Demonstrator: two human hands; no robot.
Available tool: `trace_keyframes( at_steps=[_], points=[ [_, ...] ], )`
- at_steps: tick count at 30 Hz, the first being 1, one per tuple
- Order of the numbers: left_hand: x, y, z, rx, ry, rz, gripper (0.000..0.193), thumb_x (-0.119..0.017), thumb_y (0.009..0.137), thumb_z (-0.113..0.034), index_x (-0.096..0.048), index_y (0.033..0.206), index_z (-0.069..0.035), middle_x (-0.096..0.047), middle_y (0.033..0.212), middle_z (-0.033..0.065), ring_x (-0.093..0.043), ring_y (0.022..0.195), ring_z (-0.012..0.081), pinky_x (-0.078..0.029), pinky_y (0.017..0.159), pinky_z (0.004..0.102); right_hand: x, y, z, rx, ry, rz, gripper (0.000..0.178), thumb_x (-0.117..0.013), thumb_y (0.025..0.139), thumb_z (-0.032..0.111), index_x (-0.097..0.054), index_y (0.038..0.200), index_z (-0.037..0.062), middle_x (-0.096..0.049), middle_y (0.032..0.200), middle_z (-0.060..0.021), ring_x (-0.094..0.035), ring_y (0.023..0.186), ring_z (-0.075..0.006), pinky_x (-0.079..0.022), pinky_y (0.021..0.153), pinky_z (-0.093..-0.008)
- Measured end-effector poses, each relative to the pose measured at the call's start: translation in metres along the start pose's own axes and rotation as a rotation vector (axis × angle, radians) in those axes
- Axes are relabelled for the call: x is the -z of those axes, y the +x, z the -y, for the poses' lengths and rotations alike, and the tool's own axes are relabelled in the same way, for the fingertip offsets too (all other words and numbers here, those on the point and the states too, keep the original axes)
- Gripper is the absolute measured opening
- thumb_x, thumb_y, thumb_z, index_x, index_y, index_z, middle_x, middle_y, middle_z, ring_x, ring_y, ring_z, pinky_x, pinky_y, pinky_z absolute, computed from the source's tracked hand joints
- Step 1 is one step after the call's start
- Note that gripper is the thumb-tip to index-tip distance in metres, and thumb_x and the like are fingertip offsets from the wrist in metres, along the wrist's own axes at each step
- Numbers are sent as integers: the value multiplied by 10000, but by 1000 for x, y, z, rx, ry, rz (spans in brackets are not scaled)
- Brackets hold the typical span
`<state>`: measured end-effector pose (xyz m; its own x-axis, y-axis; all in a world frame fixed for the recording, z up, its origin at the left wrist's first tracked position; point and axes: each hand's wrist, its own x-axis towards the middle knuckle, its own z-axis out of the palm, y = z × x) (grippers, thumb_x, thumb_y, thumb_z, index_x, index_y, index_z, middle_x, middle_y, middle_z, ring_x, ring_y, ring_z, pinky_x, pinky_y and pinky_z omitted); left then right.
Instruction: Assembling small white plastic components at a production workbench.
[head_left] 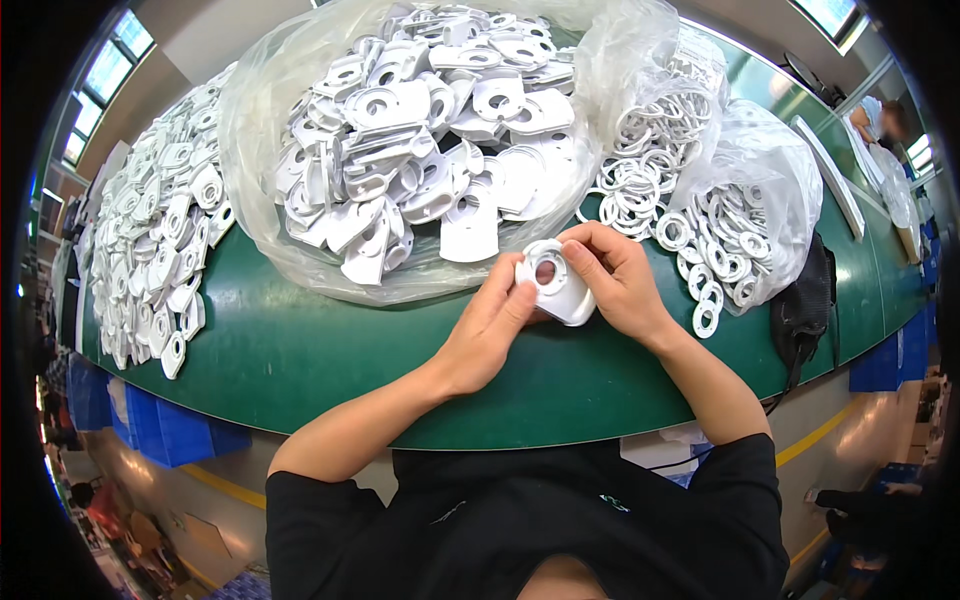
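Between my two hands, above the green table, is a white plastic housing part (568,298) with a round hole near its top. My left hand (492,322) grips its left edge, thumb on the front. My right hand (612,275) closes on its upper right side, thumb by the rim of the hole. Some fingers are hidden behind the part. Just beyond lies a clear plastic bag (262,245) spread open under a heap of similar white housings (470,228). White rings (706,318) spill from bags to the right of my right hand.
A pile of white plates with holes (160,250) covers the table's left end. A black pouch (803,300) and a long white strip (830,178) lie at the right. Blue bins (170,430) stand below the left edge of the green table (330,370). Another person (875,122) is at the far right.
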<state>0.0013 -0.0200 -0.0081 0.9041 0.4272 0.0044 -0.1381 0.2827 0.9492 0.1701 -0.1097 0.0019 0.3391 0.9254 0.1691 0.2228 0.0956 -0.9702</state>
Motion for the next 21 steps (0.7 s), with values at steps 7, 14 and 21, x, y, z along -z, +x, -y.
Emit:
trace_keyframes(
  at_steps=[7,14,21],
  points=[
    [14,4,0,-55,372,-8,339,-403,1011,-276,-505,826,-11,-466,685,2,-395,645,111,-350,597,286,3,1,5,221,-296,217,111,-571,896,71,-642,927,-9,-594,784,-68,-559,723,-136,-438,665,-258],
    [4,0,-11,-122,551,-68,306,-403,1008,-260,-491,870,-2,-465,655,93,-431,597,182,-368,571,318,1,-1,9,162,-221,166,114,-572,899,73,-631,936,-17,-584,781,-68,-556,706,-140,-442,649,-259],
    [3,1,-12,-110,761,-161,264,-445,981,-225,-485,836,-7,-455,586,162,-450,520,282,-351,518,375,-4,-4,7,130,-225,143,114,-577,900,70,-623,930,-30,-630,825,-88,-603,747,-145,-470,688,-259]
  ],
)
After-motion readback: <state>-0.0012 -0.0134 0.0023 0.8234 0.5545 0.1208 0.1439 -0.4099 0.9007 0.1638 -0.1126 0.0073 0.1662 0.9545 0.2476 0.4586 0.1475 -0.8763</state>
